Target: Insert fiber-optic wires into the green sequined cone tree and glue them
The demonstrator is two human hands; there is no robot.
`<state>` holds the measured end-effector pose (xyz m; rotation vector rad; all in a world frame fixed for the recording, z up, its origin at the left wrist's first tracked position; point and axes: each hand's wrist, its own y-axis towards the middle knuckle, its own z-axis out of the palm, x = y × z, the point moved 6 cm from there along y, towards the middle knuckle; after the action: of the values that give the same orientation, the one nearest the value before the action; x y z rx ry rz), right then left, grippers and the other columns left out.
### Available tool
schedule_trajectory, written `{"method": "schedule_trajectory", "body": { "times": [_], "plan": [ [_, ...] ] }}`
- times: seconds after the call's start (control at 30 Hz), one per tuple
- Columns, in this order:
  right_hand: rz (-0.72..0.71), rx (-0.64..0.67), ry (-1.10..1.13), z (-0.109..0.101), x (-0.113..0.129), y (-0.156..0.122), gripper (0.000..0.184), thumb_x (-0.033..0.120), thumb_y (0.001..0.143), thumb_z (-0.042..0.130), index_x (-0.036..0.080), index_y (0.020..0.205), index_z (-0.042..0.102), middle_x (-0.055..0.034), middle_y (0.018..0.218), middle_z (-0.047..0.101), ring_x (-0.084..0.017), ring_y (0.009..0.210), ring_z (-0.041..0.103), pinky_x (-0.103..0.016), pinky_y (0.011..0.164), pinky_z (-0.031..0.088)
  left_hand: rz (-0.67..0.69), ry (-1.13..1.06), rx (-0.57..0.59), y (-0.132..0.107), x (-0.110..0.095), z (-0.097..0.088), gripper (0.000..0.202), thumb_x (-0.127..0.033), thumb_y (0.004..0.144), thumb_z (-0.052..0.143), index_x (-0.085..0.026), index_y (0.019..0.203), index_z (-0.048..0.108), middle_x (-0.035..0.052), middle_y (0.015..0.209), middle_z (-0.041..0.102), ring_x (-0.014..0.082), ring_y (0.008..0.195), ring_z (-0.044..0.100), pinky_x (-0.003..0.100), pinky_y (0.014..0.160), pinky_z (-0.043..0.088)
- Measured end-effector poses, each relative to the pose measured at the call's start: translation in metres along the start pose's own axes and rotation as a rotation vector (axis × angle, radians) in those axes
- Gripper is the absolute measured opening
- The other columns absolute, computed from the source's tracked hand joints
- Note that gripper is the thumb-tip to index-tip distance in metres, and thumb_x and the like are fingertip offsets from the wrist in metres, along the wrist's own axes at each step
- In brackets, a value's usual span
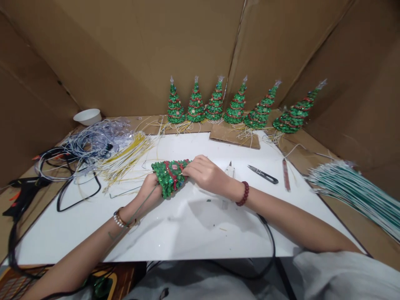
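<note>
A small green Christmas tree point(168, 177) with red garland and a pink square ornament lies tilted on its side above the white tabletop. My left hand point(150, 188) is closed around its wide base, with the fingers partly hidden inside and behind it. At the narrow end, my right hand point(202, 171) pinches the tree with thumb and fingers together; anything tiny between those fingertips is hidden. A thin green wire point(142, 206) trails from the base across my left wrist.
Several finished trees point(196, 104) stand along the back. Left are a glue gun point(23, 193), yellow-white wires point(128, 156), tangled clear strands point(93, 135) and a white bowl point(88, 116). Right are thread snips point(263, 174), a white pointed tool point(230, 170), a red stick point(286, 175) and green-white wires point(353, 187).
</note>
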<state>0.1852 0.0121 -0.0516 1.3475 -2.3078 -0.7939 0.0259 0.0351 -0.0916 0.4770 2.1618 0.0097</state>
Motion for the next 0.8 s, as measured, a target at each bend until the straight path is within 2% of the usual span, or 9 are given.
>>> {"method": "schedule_trajectory", "body": {
  "times": [0.1,0.17,0.23,0.3,0.37,0.47,0.53,0.67,0.8],
  "plan": [
    [0.195,-0.042,0.241,-0.002,-0.013,0.000,0.022,0.026,0.098,0.042,0.015,0.087,0.057,-0.0052,0.082,0.063,-0.015,0.081,0.055,-0.030,0.080,0.041,-0.039,-0.073,-0.033,-0.001,-0.009,-0.003,0.024,-0.016,0.074,0.055,-0.015,0.091,0.073,0.0017,0.087,0.073,0.0190,0.076,0.063,0.028,0.070,0.052],
    [0.370,-0.033,0.352,-0.002,-0.019,0.000,0.020,0.028,0.097,0.044,0.017,0.084,0.054,-0.0038,0.082,0.061,-0.015,0.079,0.054,-0.028,0.075,0.041,-0.085,-0.138,-0.048,-0.003,-0.013,-0.002,0.024,-0.017,0.074,0.056,-0.015,0.090,0.074,0.0027,0.085,0.073,0.0201,0.074,0.063,0.028,0.069,0.051],
    [0.514,0.004,0.404,0.002,-0.022,-0.002,0.022,0.029,0.097,0.044,0.018,0.078,0.050,-0.0023,0.078,0.057,-0.014,0.074,0.053,-0.026,0.069,0.040,-0.108,-0.184,-0.054,-0.004,-0.015,-0.001,0.025,-0.018,0.074,0.057,-0.016,0.092,0.075,0.0029,0.084,0.073,0.0203,0.074,0.062,0.028,0.068,0.051],
    [0.560,0.034,0.405,0.006,-0.019,-0.003,0.022,0.028,0.096,0.044,0.018,0.076,0.048,-0.0017,0.075,0.055,-0.014,0.071,0.050,-0.026,0.066,0.038,-0.119,-0.206,-0.064,-0.005,-0.015,0.000,0.027,-0.020,0.074,0.059,-0.017,0.096,0.074,0.0029,0.085,0.073,0.0198,0.074,0.061,0.027,0.066,0.050],
    [0.538,0.033,0.365,0.010,-0.015,-0.001,0.021,0.026,0.096,0.044,0.018,0.076,0.047,-0.0021,0.075,0.053,-0.014,0.070,0.049,-0.027,0.066,0.037,-0.123,-0.213,-0.062,-0.005,-0.014,0.001,0.024,-0.020,0.073,0.060,-0.017,0.092,0.074,0.0027,0.080,0.072,0.0194,0.073,0.060,0.026,0.062,0.049],
    [0.480,-0.004,0.263,0.012,-0.012,0.002,0.021,0.022,0.096,0.041,0.018,0.077,0.047,-0.0034,0.076,0.052,-0.015,0.071,0.046,-0.027,0.067,0.037,-0.104,-0.221,-0.040,-0.006,-0.014,0.003,0.014,-0.016,0.072,0.058,-0.016,0.071,0.073,0.0016,0.068,0.067,0.0167,0.066,0.055,0.024,0.059,0.047],
    [0.414,-0.023,0.176,0.010,-0.009,0.004,0.023,0.022,0.098,0.038,0.017,0.077,0.047,-0.0044,0.076,0.052,-0.016,0.072,0.044,-0.028,0.069,0.037,-0.088,-0.238,-0.030,-0.006,-0.017,0.003,0.016,-0.014,0.072,0.056,-0.016,0.062,0.069,0.0006,0.062,0.063,0.0143,0.061,0.051,0.024,0.058,0.046],
    [0.271,-0.038,-0.085,0.004,0.002,0.006,0.028,0.020,0.099,0.033,0.016,0.077,0.050,-0.0058,0.074,0.051,-0.018,0.072,0.040,-0.030,0.069,0.035,-0.090,-0.268,-0.027,-0.007,-0.022,0.003,0.017,-0.016,0.073,0.056,-0.016,0.058,0.063,0.0000,0.059,0.058,0.0126,0.057,0.047,0.023,0.051,0.043],
    [0.119,-0.047,-0.309,0.003,0.015,0.004,0.027,0.011,0.096,0.036,0.016,0.073,0.051,-0.0054,0.071,0.049,-0.019,0.071,0.038,-0.032,0.065,0.029,-0.083,-0.285,-0.017,-0.007,-0.022,0.004,0.018,-0.013,0.071,0.055,-0.016,0.054,0.059,0.0000,0.055,0.053,0.0121,0.055,0.044,0.022,0.048,0.040]
  ]
}}
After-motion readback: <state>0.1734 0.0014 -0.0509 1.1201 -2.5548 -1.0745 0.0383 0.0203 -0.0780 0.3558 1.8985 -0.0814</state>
